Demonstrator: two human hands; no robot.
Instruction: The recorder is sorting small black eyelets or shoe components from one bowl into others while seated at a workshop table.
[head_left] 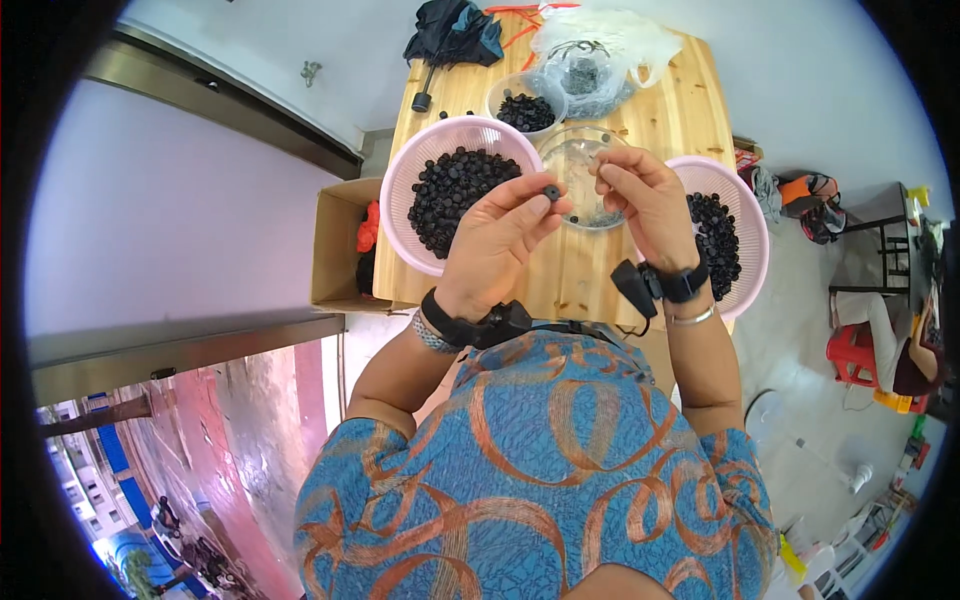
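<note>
Between the thumb and fingers of my left hand (497, 238) is a small black round part (551, 192) with a dark spot in its face. My right hand (650, 200) is raised beside it, thumb and fingertips pinched together; whatever they hold is too small to make out. Both hands are above the near part of a clear round bowl (572, 158) that has a few small bits in it. To the left, a pink basket (398, 210) holds a heap of black parts (450, 195). Partly behind my right wrist, another pink basket (755, 235) holds more of them.
A clear tub (493, 103) of small black pieces stands farther back on the wooden table (560, 292), near a white plastic bag (620, 45) and a dark folded umbrella (450, 40). A cardboard box (335, 240) is left of the table. A red stool (850, 350) stands at right, near a seated person.
</note>
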